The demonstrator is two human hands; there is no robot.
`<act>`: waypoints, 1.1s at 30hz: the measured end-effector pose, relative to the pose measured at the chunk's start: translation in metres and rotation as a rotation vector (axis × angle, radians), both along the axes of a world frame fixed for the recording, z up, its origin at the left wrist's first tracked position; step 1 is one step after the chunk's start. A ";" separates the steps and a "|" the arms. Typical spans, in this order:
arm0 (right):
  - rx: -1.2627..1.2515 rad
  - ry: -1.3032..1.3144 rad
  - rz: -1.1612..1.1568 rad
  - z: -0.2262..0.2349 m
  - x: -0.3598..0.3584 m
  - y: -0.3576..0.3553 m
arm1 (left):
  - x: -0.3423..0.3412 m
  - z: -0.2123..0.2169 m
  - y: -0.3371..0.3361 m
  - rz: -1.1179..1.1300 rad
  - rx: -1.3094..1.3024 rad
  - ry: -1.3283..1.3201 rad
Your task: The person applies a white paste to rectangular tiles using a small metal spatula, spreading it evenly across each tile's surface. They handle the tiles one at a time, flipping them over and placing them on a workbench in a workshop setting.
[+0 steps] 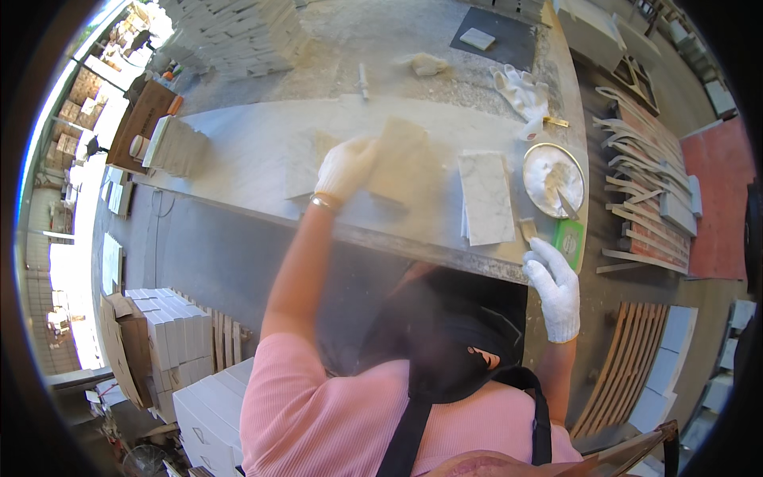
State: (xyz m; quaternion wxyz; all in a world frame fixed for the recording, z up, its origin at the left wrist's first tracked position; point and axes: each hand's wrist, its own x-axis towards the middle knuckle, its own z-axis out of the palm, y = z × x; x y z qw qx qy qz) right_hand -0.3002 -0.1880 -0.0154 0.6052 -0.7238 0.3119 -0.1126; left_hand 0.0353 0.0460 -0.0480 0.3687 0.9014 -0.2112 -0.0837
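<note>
In the head camera's view, a person in a pink top works at a dusty stone-topped workbench, both hands in white knit gloves. The left hand reaches across to the near-left edge of a beige stone tile, a paler tile just on its other side; blur hides whether the fingers grip or merely touch. The right hand is closed, apparently pinching a small flat brush at the bench's front edge, beside a green packet.

Overlapping marble tiles lie between the hands, near a round tin of white paste with a blade standing in it. The step in hand seems to be positioning the beige tile; the next move would call for a secure hold on it and a clear path for the brush.

Pale print marks the packet, too small to make out; dark lettering on the cardboard box at left is likewise unclear.
</note>
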 end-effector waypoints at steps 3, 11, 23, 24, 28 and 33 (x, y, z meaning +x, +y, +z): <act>-0.023 -0.001 0.024 -0.002 0.006 0.001 | -0.004 0.005 0.012 0.012 0.103 -0.136; -0.116 0.044 0.052 -0.014 0.024 0.003 | -0.050 -0.004 -0.040 -0.025 0.444 -0.166; -0.253 0.047 0.065 -0.027 0.021 0.003 | -0.066 -0.001 -0.052 -0.038 0.389 -0.397; -0.237 0.052 0.061 -0.027 0.022 0.003 | -0.071 0.002 -0.050 -0.042 0.274 -0.411; -0.221 0.085 0.081 -0.028 0.021 0.007 | -0.119 0.010 -0.042 -0.107 -0.058 -0.001; -0.186 0.024 0.133 -0.028 0.017 0.012 | -0.157 0.011 -0.041 -0.107 -0.388 0.780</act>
